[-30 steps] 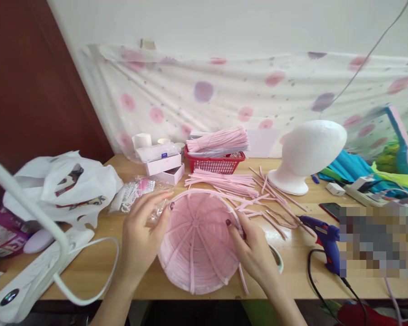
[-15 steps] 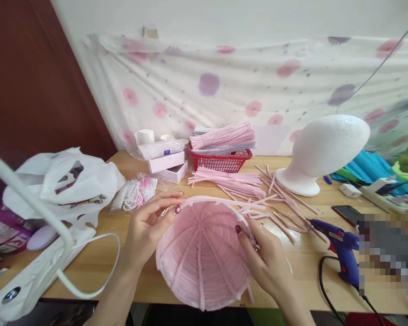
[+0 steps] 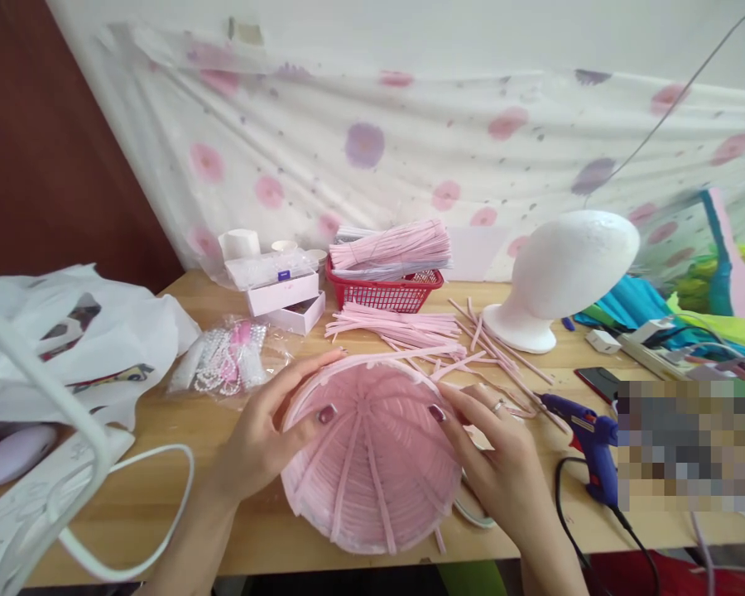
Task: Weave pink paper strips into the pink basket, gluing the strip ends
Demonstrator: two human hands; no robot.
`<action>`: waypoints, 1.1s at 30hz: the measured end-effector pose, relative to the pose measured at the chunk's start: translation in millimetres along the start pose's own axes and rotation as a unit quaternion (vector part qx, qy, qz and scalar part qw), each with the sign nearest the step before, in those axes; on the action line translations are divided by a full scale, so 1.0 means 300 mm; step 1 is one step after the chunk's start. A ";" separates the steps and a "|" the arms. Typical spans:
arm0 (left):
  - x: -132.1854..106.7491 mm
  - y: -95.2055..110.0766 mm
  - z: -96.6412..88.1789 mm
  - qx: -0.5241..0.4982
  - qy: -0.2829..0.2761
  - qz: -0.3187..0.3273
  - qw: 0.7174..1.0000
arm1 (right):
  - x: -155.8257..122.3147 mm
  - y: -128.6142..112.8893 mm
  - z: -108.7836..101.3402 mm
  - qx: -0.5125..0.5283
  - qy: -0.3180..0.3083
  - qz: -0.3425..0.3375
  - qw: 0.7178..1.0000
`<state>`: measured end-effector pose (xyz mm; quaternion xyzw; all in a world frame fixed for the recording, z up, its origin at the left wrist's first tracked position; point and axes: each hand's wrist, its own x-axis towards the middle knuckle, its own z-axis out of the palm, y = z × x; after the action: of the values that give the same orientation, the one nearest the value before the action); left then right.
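Note:
A pink bowl-shaped shell [image 3: 372, 463], built from fuzzy pipe cleaners, has its hollow side facing me. Ribs spread from its centre to the rim. My left hand [image 3: 266, 439] grips the left rim, thumb inside and fingers around the outside. On the opposite side my right hand [image 3: 497, 447] holds the upper right rim, its thumb against the inner wall. A pink strip [image 3: 397, 356] runs along the far rim, with its right end sticking out. Loose pink pipe cleaners [image 3: 403, 323] lie behind the shell.
A red basket [image 3: 378, 294] of pipe cleaner bundles stands at the back, beside white boxes [image 3: 285, 294] and bagged beads [image 3: 229, 356]. To the right are a white foam head [image 3: 571, 265], a blue glue gun [image 3: 587, 430] and a phone [image 3: 596, 382]. A white cable [image 3: 186, 488] loops at left.
The shell has turned a little between my hands, its ribs now at other angles. My left thumb has moved inside the rim. The whole view has swung to the right.

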<state>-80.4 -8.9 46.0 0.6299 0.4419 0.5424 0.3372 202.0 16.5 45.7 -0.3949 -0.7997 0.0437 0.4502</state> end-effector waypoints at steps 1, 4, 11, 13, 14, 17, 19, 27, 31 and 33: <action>0.005 0.008 0.001 -0.002 0.005 0.001 1.000 | -0.002 0.005 0.004 -0.002 0.012 -0.013 1.000; 0.006 0.033 0.012 -0.008 0.023 -0.002 1.000 | -0.008 0.010 0.015 -0.012 0.043 -0.031 0.999; -0.052 0.094 0.069 0.067 0.074 -0.005 0.995 | 0.016 -0.071 0.004 -0.118 0.171 -0.090 0.974; -0.064 0.113 0.084 0.068 0.073 -0.006 0.995 | 0.043 -0.096 0.003 -0.129 0.129 -0.112 0.977; -0.068 0.122 0.090 0.064 0.072 -0.006 0.995 | 0.057 -0.104 0.004 -0.130 0.110 -0.125 0.977; -0.074 0.145 0.106 0.052 0.069 -0.008 0.996 | 0.085 -0.112 0.013 -0.112 0.081 -0.153 0.979; -0.077 0.158 0.115 0.046 0.076 -0.017 0.996 | 0.088 -0.111 0.018 -0.089 0.084 -0.155 0.980; -0.085 0.172 0.133 0.025 0.097 -0.036 0.994 | 0.078 -0.118 0.029 0.014 0.092 -0.153 0.984; -0.084 0.136 0.116 -0.002 0.073 -0.032 0.997 | 0.068 -0.108 0.039 0.063 0.082 -0.138 0.985; -0.082 0.116 0.104 -0.024 0.047 -0.021 0.998 | 0.065 -0.106 0.044 0.071 0.085 -0.137 0.984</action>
<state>-43.6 -43.2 62.3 0.5859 0.4572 0.5750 0.3421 167.7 11.4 64.8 -0.2508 -0.7996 0.0048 0.5456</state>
